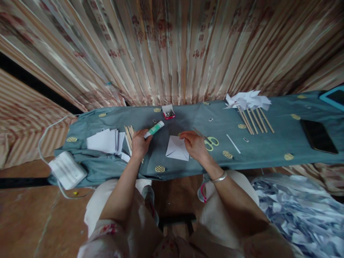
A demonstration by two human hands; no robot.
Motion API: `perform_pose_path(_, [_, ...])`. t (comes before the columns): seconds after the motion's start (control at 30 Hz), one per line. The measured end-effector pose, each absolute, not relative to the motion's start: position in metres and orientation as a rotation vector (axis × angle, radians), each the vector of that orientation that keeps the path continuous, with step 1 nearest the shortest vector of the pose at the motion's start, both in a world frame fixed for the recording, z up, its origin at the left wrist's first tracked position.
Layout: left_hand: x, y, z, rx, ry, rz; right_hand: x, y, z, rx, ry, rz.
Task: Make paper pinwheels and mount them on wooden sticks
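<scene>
A person seated at a narrow table spread with a blue-green cloth printed with yellow motifs [172, 170] works with paper and glue, seen from where I stand in the room. The left hand [140, 144] is closed around a white-and-green glue stick [156, 128], which angles up and away over the cloth. The right hand [195, 145], a silver bracelet [219, 177] at its wrist, is bent with fingertips drawn together at the upper right corner of a creased square of white paper [176, 148]; I cannot tell whether they grip it. The square lies flat on the cloth between the two hands. Beyond it stands an open red-and-white box of small metal pieces [169, 113]. Scissors with pale green handles [211, 143] lie just beside the right hand, near a thin white paper strip [233, 143]. Farther right, white paper pinwheels on wooden sticks [249, 100] lie in a cluster. Slim loose wooden sticks [129, 132] lie beside the left hand, near a stack of white paper sheets [102, 141].
</scene>
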State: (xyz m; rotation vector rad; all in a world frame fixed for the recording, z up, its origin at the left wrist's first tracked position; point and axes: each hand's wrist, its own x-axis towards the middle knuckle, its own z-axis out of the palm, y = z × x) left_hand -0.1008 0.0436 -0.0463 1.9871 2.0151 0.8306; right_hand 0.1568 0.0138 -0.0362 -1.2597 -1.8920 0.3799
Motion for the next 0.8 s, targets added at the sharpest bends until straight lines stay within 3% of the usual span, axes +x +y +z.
perform_pose_path(0.2, [-0.09, 0.041, -0.035, 1.526, 1.774, 1.048, 0.14, 0.013, -0.035, -1.263, -1.904, 0.538])
perform_pose_path(0.33, [-0.07, 0.031, -0.024, 1.201, 1.39, 1.193, 0.129, 0.013, -0.034, -1.279, -1.51, 0.983])
perform_pose_path(0.53, [-0.039, 0.014, -0.008, 0.891, 1.003, 1.034, 0.118, 0.012, -0.022, -0.962, -0.921, 1.579])
perform_pose_path(0.8, [-0.033, 0.014, -0.012, 0.811, 1.016, 0.91, 0.118, 0.014, -0.023, -0.981, -0.709, 1.619])
